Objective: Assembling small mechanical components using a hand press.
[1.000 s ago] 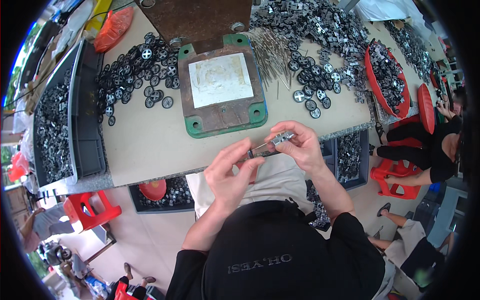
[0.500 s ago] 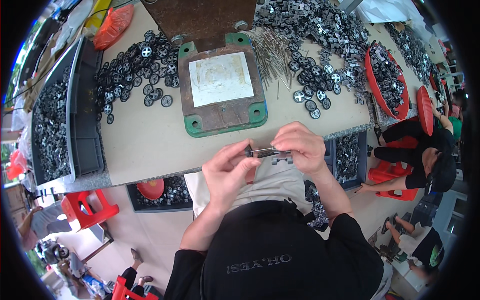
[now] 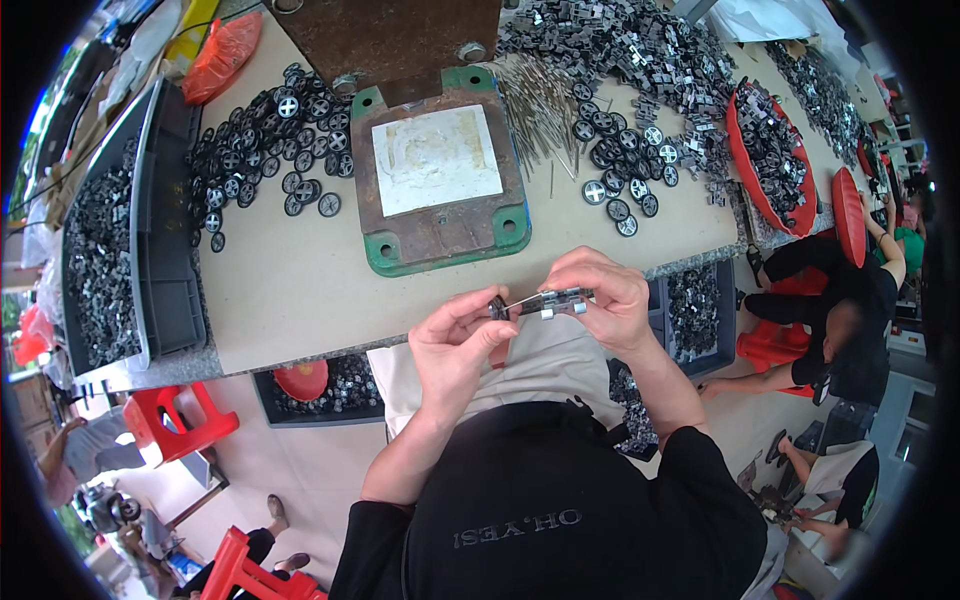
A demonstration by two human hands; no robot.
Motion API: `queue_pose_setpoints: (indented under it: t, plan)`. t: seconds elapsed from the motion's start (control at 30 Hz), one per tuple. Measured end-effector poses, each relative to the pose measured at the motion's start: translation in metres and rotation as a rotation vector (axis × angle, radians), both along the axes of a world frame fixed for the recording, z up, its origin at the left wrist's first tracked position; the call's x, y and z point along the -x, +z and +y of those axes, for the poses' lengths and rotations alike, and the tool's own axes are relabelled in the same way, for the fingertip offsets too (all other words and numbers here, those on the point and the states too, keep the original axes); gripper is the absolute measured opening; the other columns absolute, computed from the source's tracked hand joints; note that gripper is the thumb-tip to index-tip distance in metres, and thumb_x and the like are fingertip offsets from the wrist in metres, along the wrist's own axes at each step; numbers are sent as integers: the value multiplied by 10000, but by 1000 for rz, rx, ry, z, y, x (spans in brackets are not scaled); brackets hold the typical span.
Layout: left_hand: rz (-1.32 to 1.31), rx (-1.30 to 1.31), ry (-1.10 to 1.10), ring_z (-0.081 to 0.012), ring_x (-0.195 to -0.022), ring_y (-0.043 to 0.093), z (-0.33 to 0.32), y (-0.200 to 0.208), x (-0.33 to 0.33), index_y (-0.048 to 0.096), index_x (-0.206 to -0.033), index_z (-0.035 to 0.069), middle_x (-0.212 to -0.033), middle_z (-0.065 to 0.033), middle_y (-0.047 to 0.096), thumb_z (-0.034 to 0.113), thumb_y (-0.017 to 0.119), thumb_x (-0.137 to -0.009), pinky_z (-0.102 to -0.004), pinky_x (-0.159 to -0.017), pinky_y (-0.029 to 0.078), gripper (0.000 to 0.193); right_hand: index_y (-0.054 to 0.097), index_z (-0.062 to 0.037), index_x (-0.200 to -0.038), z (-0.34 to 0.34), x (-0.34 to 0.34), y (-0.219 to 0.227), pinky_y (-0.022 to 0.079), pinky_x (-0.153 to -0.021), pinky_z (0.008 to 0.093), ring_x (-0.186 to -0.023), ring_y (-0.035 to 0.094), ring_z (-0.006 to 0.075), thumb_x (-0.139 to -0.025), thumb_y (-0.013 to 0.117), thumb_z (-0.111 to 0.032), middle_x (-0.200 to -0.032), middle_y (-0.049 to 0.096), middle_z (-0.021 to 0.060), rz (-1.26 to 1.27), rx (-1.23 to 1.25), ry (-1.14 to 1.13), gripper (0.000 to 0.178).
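Note:
Just off the table's near edge, my left hand [image 3: 455,335] pinches a small black wheel [image 3: 498,308] between thumb and fingers. A thin metal axle rod [image 3: 523,301] runs from the wheel toward my right hand. My right hand [image 3: 605,298] is closed on a small grey and black bracket-like part [image 3: 563,303] with shiny tabs. The rod's far end meets this part; whether it passes through it, I cannot tell. Above my hands stands a green and brown metal press [image 3: 445,185] with a white pad [image 3: 437,160] on its bed.
Black wheels with silver spokes lie in piles left [image 3: 262,140] and right [image 3: 625,160] of the press. Thin rods [image 3: 540,105] are heaped beside it. A red tray [image 3: 737,140] of grey parts stands at right, a grey bin [image 3: 165,220] at left. A co-worker [image 3: 850,320] sits at right.
The bracket part has turned in my right hand, its tabs now facing differently, and the rod slants more. My left hand keeps hold of the wheel, almost in place.

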State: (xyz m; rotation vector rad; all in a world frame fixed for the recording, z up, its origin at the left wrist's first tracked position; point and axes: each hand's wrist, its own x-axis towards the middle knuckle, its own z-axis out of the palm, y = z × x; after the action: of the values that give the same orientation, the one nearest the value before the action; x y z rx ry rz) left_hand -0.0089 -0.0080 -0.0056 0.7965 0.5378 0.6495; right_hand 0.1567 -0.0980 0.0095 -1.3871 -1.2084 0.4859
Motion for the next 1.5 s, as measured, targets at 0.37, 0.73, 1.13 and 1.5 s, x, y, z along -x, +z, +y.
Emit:
queue_pose_setpoints:
  t: [0.37,0.73,1.13,1.5]
  plan:
    - [109,-833,114,-196,-789,639,1,1,-4,614,-1002,-13,-1018,-171,596,-105,690,-659,-210,-522,540,364,649,1,-873,-4,-9,-9,472,-665,269,-787,599,209,-603,538,163,-801,629,95,28,-40,115,334]
    - [166,-811,106,-155,-789,622,-6,-3,-5,616,-996,-26,-981,-155,609,-100,685,-674,-219,-532,528,338,638,1,-888,-1,4,-2,476,-677,272,-775,601,189,-682,629,75,-809,632,92,27,-8,135,219]
    - [16,104,-151,-135,-832,595,0,-10,-9,535,-1132,-47,-957,-97,612,-20,652,-761,-237,-750,478,389,627,-6,-906,-8,13,25,466,-669,255,-737,594,122,-731,674,-63,-810,625,71,332,300,-39,189]
    - [236,-727,-84,-159,-827,592,-10,3,-14,560,-1099,-65,-981,-106,574,-75,646,-727,-254,-747,488,382,629,-8,-915,-18,11,14,450,-664,247,-744,573,95,-727,684,-43,-794,633,38,440,283,15,199]
